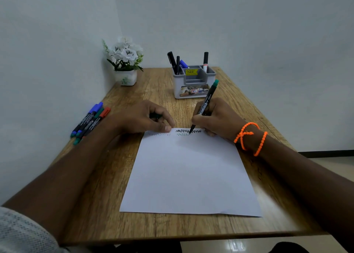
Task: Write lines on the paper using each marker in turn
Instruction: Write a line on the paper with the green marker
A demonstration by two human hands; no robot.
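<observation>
A white flower pot (125, 77) sits in the far left corner of the wooden surface (95, 205). A grey pen holder (193, 82) with more pens stands at the back, just behind the hands. Three markers (89, 121) lie side by side at the left edge. The right hand (216, 116) grips a green marker (206, 104). Its tip points down onto the top of the paper (189, 174), and its green end leans up and away to the right. The left hand (142, 117) curls around a small dark cap and presses the paper's top edge.
</observation>
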